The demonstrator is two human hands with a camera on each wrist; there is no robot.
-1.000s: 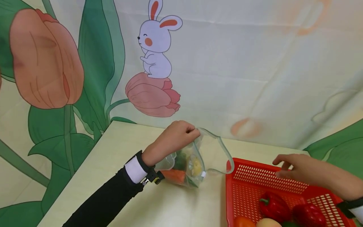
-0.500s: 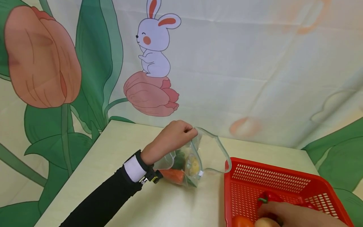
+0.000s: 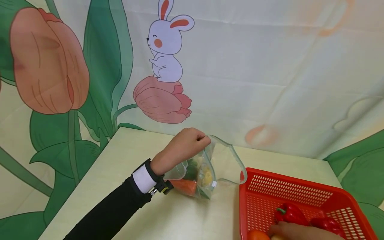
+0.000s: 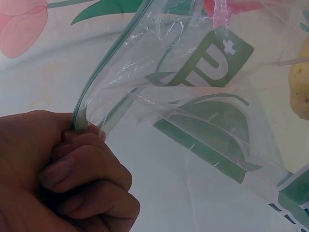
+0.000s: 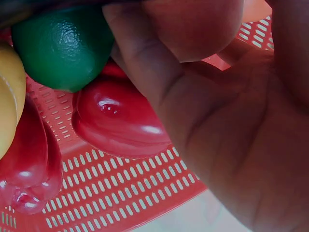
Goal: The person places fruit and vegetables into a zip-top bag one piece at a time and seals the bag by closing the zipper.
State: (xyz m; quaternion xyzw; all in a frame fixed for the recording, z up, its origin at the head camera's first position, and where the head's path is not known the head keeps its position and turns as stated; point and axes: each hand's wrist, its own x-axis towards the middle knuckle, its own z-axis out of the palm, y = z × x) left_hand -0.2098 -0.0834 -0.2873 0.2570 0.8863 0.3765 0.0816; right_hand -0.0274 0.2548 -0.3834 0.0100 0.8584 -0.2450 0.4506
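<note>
My left hand [image 3: 187, 143] grips the rim of a clear zip bag [image 4: 207, 111] with curled fingers, and the bag's mouth gapes to the right. Inside the bag are an orange-red piece like a carrot [image 3: 186, 186], a dark green thing [image 3: 191, 169] and a yellowish potato [image 4: 300, 82]. My right hand [image 5: 217, 121] is down in the red basket [image 3: 243, 206], its fingers and thumb around a round beige thing [image 5: 198, 29], perhaps a potato or peach. In the head view the hand covers most of that thing.
Red bell peppers [image 3: 290, 213] lie beyond my right hand in the basket. A round orange-red item [image 3: 257, 235] sits at its near left. The right wrist view shows a green round fruit [image 5: 63, 48] and a yellow one [image 5: 8, 96]. A printed cloth [image 3: 234, 73] hangs behind the table [image 3: 141, 143].
My right hand has come down from above the basket's right side to the round beige thing near its front. My left hand keeps holding the bag in the same place.
</note>
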